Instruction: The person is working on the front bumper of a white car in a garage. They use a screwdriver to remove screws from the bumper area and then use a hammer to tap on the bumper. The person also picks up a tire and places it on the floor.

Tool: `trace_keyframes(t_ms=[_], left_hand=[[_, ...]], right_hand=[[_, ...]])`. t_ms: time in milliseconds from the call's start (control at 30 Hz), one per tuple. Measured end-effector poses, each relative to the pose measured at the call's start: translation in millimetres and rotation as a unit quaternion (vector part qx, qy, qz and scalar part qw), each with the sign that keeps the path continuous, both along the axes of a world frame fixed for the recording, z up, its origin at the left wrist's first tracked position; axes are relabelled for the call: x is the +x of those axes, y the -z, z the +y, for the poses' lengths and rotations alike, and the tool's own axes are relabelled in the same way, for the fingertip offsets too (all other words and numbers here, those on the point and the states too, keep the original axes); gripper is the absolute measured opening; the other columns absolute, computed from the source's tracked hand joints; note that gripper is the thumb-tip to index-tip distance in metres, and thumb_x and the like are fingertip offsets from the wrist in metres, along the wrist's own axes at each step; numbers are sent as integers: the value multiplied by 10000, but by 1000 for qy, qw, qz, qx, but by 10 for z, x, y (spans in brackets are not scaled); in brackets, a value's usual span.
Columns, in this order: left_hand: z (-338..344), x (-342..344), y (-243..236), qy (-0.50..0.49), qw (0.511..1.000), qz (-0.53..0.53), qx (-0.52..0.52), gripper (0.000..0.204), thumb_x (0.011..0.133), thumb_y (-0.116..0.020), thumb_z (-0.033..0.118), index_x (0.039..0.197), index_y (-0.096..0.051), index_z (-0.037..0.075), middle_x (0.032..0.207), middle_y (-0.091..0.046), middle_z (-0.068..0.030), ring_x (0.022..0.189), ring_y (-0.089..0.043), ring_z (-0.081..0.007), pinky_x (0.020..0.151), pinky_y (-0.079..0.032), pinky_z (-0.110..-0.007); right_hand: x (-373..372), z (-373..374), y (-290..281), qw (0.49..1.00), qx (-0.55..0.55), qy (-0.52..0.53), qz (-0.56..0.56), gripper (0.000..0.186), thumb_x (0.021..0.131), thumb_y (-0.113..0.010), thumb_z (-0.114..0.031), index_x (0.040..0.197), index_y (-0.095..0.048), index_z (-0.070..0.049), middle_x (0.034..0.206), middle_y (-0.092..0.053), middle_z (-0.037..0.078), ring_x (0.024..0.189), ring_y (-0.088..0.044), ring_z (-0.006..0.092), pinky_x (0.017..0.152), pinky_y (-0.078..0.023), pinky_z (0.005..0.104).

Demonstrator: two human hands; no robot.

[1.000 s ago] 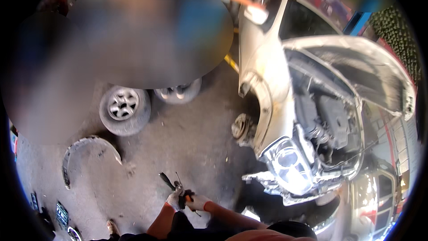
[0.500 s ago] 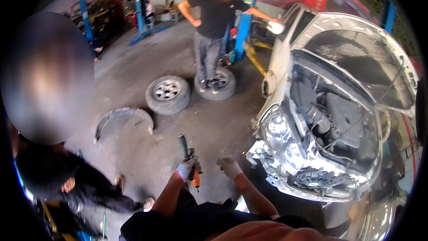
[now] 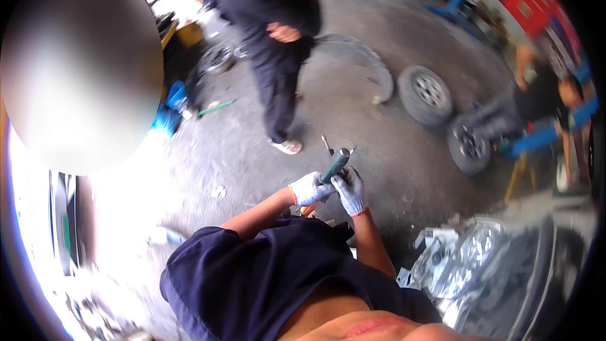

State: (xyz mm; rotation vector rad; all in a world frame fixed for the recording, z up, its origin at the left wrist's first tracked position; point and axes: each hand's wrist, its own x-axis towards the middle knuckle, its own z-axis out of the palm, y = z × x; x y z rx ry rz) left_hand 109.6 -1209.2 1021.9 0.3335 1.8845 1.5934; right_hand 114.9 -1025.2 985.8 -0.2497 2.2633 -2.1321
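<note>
My left hand [image 3: 307, 189], in a white knit glove, is closed around the lower part of a dark green cylindrical tool [image 3: 334, 165]. An orange handle [image 3: 308, 209] sticks out below the same hand, perhaps a screwdriver's. Fingers of my right hand [image 3: 351, 191], gloved the same way, are pressed against the green tool from the other side. Thin metal shafts [image 3: 327, 144] project past the tool's far end; which handle each belongs to is hidden. Both hands are in front of my body, above the floor.
A person in dark clothes [image 3: 271, 69] stands ahead, another person close at left. Two wheels [image 3: 418, 96] and a curved liner [image 3: 377, 72] lie on the floor, with a person on the farther wheel. The car's front end [image 3: 470, 249] is at lower right, blurred.
My view has swung left, so the car and wheels shift right in the picture. My right hand, apart from the tools before, now meets the left at the green tool.
</note>
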Motion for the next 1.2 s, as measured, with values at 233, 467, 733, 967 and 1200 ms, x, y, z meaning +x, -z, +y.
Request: trace_keyframes(t_ms=[233, 467, 733, 967, 1200], left_hand=[[-1806, 433, 8, -270, 956, 46, -104, 296, 877, -683, 313, 873, -654, 19, 719, -661, -55, 666, -584, -126, 642, -490, -321], [-3592, 782, -122, -342, 925, 86, -142, 157, 891, -617, 141, 996, -673, 39, 816, -677, -36, 768, -599, -131, 737, -506, -327], [-4841, 267, 195, -421, 907, 16, -23, 223, 921, -630, 248, 1003, -660, 43, 743, -571, 21, 687, -515, -97, 656, -472, -301], [-6034, -791, 358, -398, 917, -34, 8, 299, 940, -587, 336, 867, -589, 46, 754, -575, -27, 678, -553, -130, 650, -488, -319], [-6957, -1647, 125, -490, 871, -36, -32, 245, 921, -599, 277, 964, -601, 36, 814, -597, -37, 725, -568, -134, 686, -496, -310]], right_hand=[[-690, -2079, -132, 960, -47, -264, 77, 339, 830, -785, -255, 1018, -575, -66, 881, -609, -2, 753, -548, 75, 698, -476, 262], [-1009, -4068, -729, 834, 99, -543, -8, 490, 867, -682, -522, 976, -620, -48, 800, -632, 14, 746, -575, 68, 677, -487, 249], [-1642, -5400, -344, 811, 175, -558, 30, 499, 898, -694, -212, 1334, -499, -68, 1031, -651, 59, 891, -619, 124, 785, -512, 297], [-2846, -6794, -320, 695, 177, -696, 29, 400, 864, -687, -302, 1180, -611, -69, 989, -696, 158, 946, -670, 303, 852, -511, 391], [-3726, -7968, -438, 700, 113, -705, -4, 394, 853, -674, -313, 1150, -638, -57, 1023, -692, 199, 953, -674, 355, 861, -519, 428]])
